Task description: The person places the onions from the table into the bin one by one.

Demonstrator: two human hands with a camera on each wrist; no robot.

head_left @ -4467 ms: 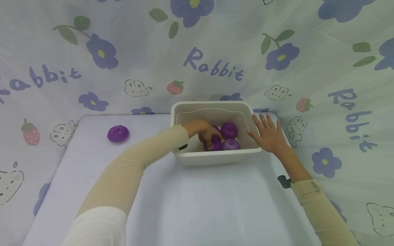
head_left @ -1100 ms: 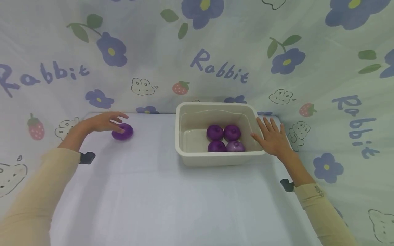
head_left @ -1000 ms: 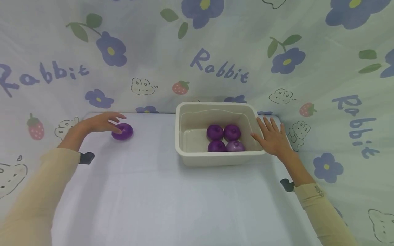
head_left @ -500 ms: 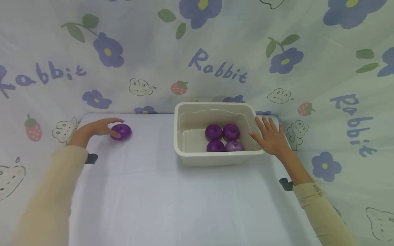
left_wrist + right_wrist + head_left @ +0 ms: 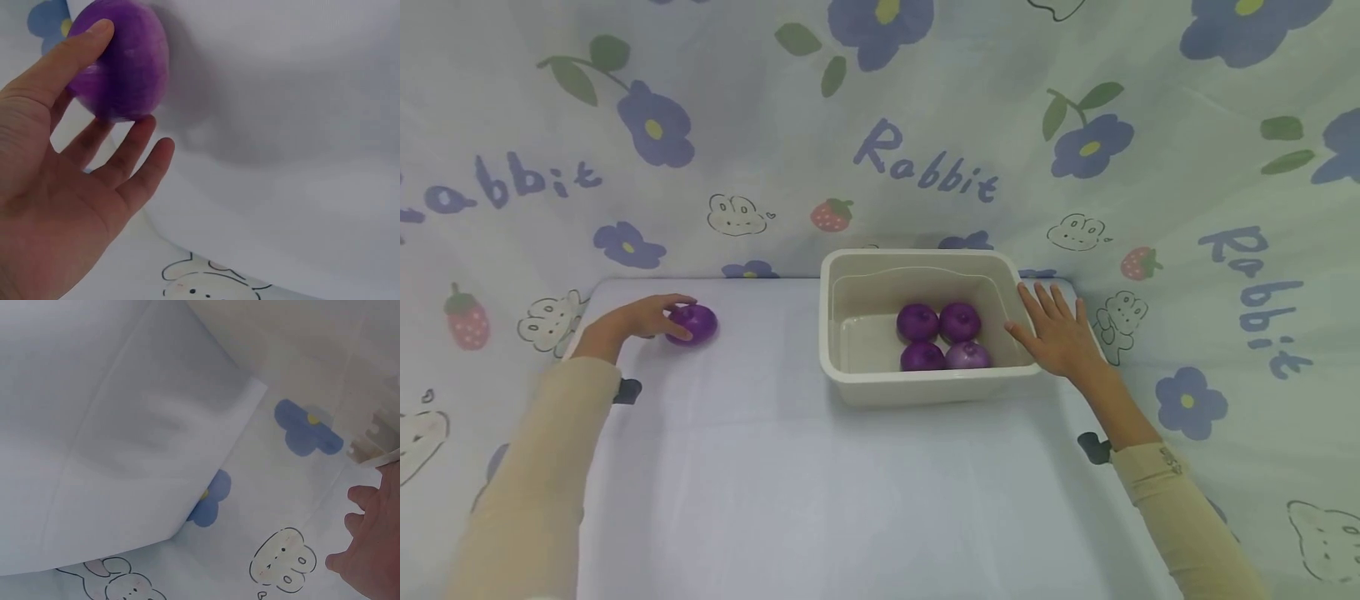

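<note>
At the table's left, my left hand (image 5: 643,317) grips a purple onion (image 5: 702,323), thumb on one side and fingers curled on the other. The left wrist view shows the thumb lying across the onion (image 5: 134,75), with some fingertips hidden behind it. Whether the onion touches the table is hard to tell. My right hand (image 5: 1060,333) rests with spread, straight fingers on the right rim of a white plastic bin (image 5: 925,390). Inside the bin, toward its right, sit several purple onions (image 5: 917,322), one of them paler (image 5: 967,356).
A white-covered table (image 5: 850,500) lies under the bin and the left onion. Behind and beside it hangs a patterned cloth (image 5: 760,108) with flowers, rabbits and lettering. The table's back edge runs just behind the bin.
My left hand has left the bin, where it was among the onions, and moved to the onion at the left. Its fingers have closed round it. The right hand stays on the rim.
</note>
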